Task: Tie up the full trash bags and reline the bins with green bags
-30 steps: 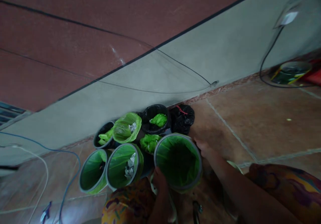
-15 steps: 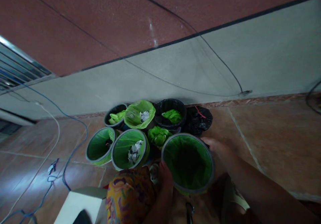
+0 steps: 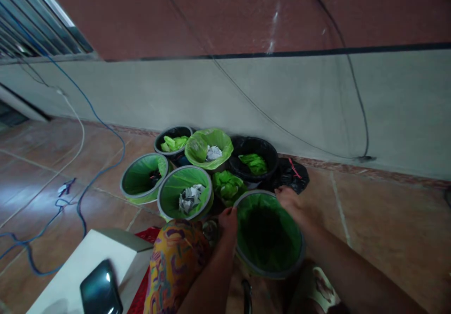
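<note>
Right in front of me stands a round bin point(image 3: 269, 273) with a grey rim and a green liner; its inside is dark. My left hand point(image 3: 229, 221) is closed at the rim's left side. Fingers of my right hand point(image 3: 288, 200) pinch the rim at its far right side. Behind the bin lie a bunched green bag point(image 3: 229, 187) and a knotted black bag point(image 3: 291, 175) with a red tie. To the left is another green-lined bin point(image 3: 162, 210) with crumpled paper point(image 3: 190, 198) in it.
More lined bins stand by the wall, among them a black-lined bin point(image 3: 273, 157) holding a green bag. A white box point(image 3: 81, 267) with a dark phone-like object point(image 3: 101, 288) is at the lower left. Blue cable point(image 3: 123, 149) winds over the tiled floor.
My view has tilted and shifted, so the white box shows more. My right hand has moved along the rim towards its far side. Both hands stay at the same bin.
</note>
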A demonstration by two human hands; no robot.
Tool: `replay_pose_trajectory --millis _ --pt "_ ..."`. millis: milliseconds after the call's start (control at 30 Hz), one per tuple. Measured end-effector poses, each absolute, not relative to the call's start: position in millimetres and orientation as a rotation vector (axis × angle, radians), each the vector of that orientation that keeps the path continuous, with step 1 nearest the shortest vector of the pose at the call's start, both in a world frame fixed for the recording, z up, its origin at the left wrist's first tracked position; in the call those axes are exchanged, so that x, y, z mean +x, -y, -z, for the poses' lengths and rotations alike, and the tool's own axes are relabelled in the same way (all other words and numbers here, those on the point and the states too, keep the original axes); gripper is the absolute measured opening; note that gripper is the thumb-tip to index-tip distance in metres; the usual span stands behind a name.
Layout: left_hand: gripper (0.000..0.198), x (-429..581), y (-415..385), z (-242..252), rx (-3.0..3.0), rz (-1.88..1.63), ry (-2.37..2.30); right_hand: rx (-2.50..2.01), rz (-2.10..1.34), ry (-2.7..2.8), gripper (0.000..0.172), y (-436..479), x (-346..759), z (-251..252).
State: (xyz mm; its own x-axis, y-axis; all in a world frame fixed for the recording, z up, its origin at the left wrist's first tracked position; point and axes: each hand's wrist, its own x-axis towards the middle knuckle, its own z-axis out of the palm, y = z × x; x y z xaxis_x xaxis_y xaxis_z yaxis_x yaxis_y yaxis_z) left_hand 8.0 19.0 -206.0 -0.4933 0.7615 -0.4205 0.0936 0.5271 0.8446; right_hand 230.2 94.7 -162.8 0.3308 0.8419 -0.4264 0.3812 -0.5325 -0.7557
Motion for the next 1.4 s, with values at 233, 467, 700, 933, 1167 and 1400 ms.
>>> replay_pose_trajectory --millis 233,467,700,933,1167,1400 --pt "0.025 10.9 -23.4 206.1 0.598 -1.015 -1.938 -1.817 -0.464 2.363 0.063 -50.9 172.1 165.7" --pt "0.027 10.6 -25.4 185.2 0.68 -0.957 -1.889 -1.938 -0.61 2.553 0.075 -59.9 157.5 142.3" --pt "0.039 4.6 -2.4 166.1 0.977 -0.813 -2.122 -2.495 -0.454 1.84 0.071 9.4 208.4 121.2" --pt "0.05 18.7 35.6 187.1 1.155 -0.696 -2.114 -2.609 -0.923 1.14 0.07 93.8 208.0 175.8" --pt "0.041 9.5 38.2 200.6 1.329 -0.786 -2.049 -2.572 -0.933 0.933 0.06 91.1 190.2 190.0" --pt "0.035 5.3 37.2 161.8 1.233 -0.565 -2.1 -2.385 -0.919 0.862 0.058 98.0 184.5 165.6"
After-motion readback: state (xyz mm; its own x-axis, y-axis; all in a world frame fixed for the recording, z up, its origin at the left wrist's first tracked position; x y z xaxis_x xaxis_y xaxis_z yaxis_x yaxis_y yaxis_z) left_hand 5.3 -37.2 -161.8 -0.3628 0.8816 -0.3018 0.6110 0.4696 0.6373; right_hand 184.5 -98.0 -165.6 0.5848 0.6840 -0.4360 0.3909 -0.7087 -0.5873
